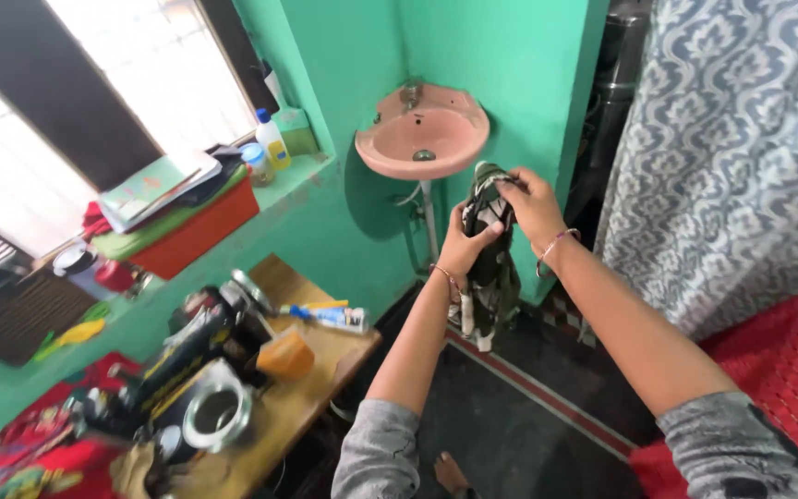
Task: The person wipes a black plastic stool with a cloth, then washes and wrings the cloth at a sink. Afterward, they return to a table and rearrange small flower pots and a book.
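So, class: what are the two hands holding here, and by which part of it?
Both hands hold a dark, folded piece of cloth by its upper end: the left hand wraps around it below the top, the right hand pinches the top edge. The rest hangs down.

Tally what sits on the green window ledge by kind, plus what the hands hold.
Bottles: 2, a white bottle with blue cap and a small jar-like one
Green box: 1
Orange-red box: 1
Stacked books or papers: 1 pile
Dark folded cloth: 1, gripped by the left hand and right hand
Total: 6
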